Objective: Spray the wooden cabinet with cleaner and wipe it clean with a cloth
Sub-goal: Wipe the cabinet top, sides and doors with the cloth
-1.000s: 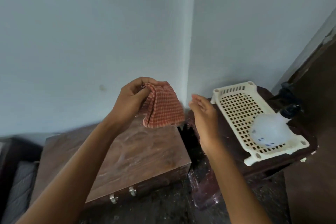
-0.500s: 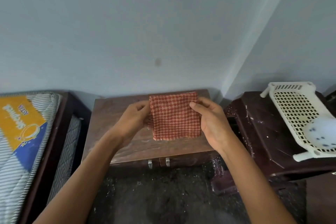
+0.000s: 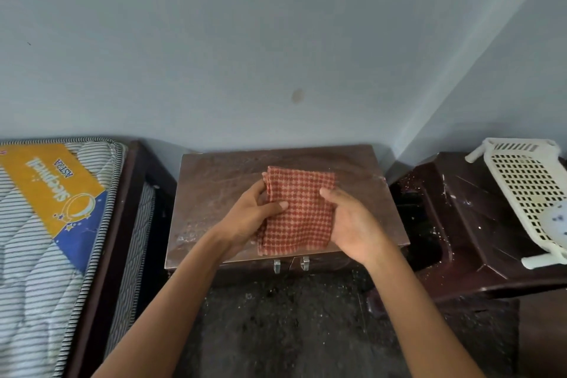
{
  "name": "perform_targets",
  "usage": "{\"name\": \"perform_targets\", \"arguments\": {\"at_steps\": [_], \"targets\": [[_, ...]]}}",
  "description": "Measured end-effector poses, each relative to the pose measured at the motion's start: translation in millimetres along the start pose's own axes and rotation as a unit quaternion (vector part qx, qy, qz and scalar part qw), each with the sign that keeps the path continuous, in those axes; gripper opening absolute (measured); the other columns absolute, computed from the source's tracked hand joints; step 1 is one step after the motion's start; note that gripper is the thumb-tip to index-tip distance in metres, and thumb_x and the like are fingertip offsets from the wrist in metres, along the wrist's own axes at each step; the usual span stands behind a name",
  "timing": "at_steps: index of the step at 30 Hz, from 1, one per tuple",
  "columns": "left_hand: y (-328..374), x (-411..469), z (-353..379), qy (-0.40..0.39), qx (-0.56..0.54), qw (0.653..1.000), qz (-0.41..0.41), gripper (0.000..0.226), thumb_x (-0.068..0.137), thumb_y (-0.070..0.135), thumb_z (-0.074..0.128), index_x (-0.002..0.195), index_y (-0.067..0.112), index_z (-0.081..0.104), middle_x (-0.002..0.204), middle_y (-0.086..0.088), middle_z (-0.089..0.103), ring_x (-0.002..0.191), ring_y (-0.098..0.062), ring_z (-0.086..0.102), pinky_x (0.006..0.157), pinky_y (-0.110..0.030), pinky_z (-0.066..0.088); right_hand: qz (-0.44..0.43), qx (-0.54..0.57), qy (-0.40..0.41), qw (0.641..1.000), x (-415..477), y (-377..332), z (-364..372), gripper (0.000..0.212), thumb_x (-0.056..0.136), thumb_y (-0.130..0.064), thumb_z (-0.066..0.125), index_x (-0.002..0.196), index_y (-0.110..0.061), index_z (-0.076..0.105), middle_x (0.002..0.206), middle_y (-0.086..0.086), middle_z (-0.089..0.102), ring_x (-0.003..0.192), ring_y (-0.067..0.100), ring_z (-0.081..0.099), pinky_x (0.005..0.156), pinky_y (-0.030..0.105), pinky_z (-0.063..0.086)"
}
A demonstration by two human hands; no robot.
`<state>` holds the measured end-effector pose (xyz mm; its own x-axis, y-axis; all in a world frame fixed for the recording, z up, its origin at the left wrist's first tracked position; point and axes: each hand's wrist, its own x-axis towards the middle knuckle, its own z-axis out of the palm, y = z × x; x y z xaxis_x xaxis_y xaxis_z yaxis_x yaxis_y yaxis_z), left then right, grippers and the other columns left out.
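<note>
Cloth, squared up since a moment ago, now sits low over the cabinet top, left hand and right hand each pinching a side; wiping looks ready to begin.

Woven checked cloth, glossy wooden cabinet

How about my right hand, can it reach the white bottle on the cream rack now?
Probably yes: nothing stands between the right hand and the white bottle on the cream rack, but that hand grips the cloth and must let go first.
</note>
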<state>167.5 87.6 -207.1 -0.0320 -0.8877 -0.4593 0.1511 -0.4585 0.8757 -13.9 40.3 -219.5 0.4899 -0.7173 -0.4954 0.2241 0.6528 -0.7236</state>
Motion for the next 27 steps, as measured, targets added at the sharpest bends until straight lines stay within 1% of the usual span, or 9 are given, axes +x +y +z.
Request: {"name": "perform_targets", "arguments": {"at_steps": [4,6,8,9,12,14,19,23,27], "targets": [[-8.3,4.8,-15.9,-0.009,0.025,1.000,-0.014,0.041,0.088,-0.009,0.052,0.122,0.012,0.050,0.109,-0.005,0.064,0.105,-0.025,0.060,0.091,-0.038,0.049,-0.009,-0.051,0.069,0.996,7.3,22.8,-1.5,0.021,0.084,-0.011,0.063,0.105,-0.010,0.064,0.101,0.008,0.068,0.090,0.025,0.064,0.073,0.041,0.053],[-14.9,8.4,-20.9,-0.001,0.016,1.000,-0.023,0.032,0.088,0.012,0.060,0.120,0.012,0.055,0.113,-0.007,0.066,0.108,-0.027,0.061,0.096,-0.042,0.047,-0.039,-0.089,0.091,0.991,8.3,25.6,0.4,0.018,0.083,-0.005,0.063,0.100,-0.011,0.064,0.098,0.006,0.069,0.089,0.022,0.065,0.076,0.038,0.051],[-18.4,11.1,-22.2,0.019,-0.006,0.999,-0.037,0.038,0.089,0.037,0.055,0.115,0.010,0.060,0.110,-0.005,0.067,0.102,-0.024,0.062,0.091,-0.038,0.048,-0.055,-0.136,0.105,0.984,7.9,26.6,5.2,0.015,0.083,-0.006,0.064,0.096,-0.012,0.066,0.094,0.003,0.070,0.086,0.018,0.066,0.072,0.032,0.051],[-20.2,12.9,-22.7,0.030,-0.020,0.999,-0.041,0.037,0.092,0.039,0.050,0.110,0.009,0.062,0.105,-0.005,0.067,0.097,-0.022,0.062,0.088,-0.036,0.048,-0.051,-0.144,0.104,0.983,7.9,27.5,6.4,0.015,0.082,-0.008,0.065,0.096,-0.012,0.067,0.093,0.002,0.071,0.085,0.017,0.067,0.071,0.030,0.051],[-26.5,16.3,-24.9,0.022,-0.083,0.995,-0.058,0.030,0.101,0.029,0.038,0.095,0.010,0.060,0.089,-0.002,0.065,0.084,-0.018,0.060,0.084,-0.036,0.046,0.003,-0.090,0.056,0.994,7.8,32.8,0.4,0.030,0.080,-0.022,0.065,0.107,-0.009,0.066,0.100,0.004,0.070,0.091,0.019,0.065,0.083,0.036,0.050],[-33.2,20.1,-25.0,0.014,-0.097,0.992,-0.080,0.029,0.102,0.027,0.037,0.094,0.011,0.059,0.088,-0.003,0.064,0.084,-0.018,0.059,0.085,-0.038,0.046,0.034,-0.111,0.063,0.991,8.5,40.8,-4.2,0.026,0.086,-0.026,0.061,0.105,-0.010,0.066,0.101,0.003,0.070,0.094,0.019,0.064,0.088,0.037,0.049],[-65.7,45.7,-1.1,0.041,0.013,0.991,-0.126,0.030,0.102,0.028,0.040,0.116,0.007,0.056,0.104,-0.007,0.064,0.091,-0.020,0.061,0.079,-0.034,0.049,-0.035,-0.228,0.209,0.950,13.8,61.1,-28.1,0.010,0.090,-0.015,0.059,0.098,-0.017,0.065,0.094,-0.005,0.067,0.088,0.013,0.063,0.074,0.024,0.050],[-85.2,76.2,45.6,0.066,0.040,0.990,-0.117,0.033,0.093,-0.001,0.052,0.124,0.006,0.047,0.113,-0.011,0.063,0.095,-0.023,0.063,0.076,-0.030,0.054,-0.053,-0.232,0.306,0.922,14.1,59.9,-78.6,0.007,0.087,-0.006,0.060,0.092,-0.010,0.063,0.088,0.003,0.067,0.078,0.015,0.063,0.067,0.025,0.050],[-102.1,112.9,87.7,0.078,0.059,0.990,-0.101,0.048,0.087,-0.010,0.056,0.131,0.008,0.049,0.118,-0.011,0.064,0.103,-0.025,0.064,0.079,-0.034,0.058,-0.059,-0.271,0.361,0.891,24.3,47.9,-128.4,0.008,0.086,-0.003,0.061,0.093,-0.004,0.065,0.083,0.001,0.066,0.074,0.013,0.061,0.064,0.024,0.048]]}}
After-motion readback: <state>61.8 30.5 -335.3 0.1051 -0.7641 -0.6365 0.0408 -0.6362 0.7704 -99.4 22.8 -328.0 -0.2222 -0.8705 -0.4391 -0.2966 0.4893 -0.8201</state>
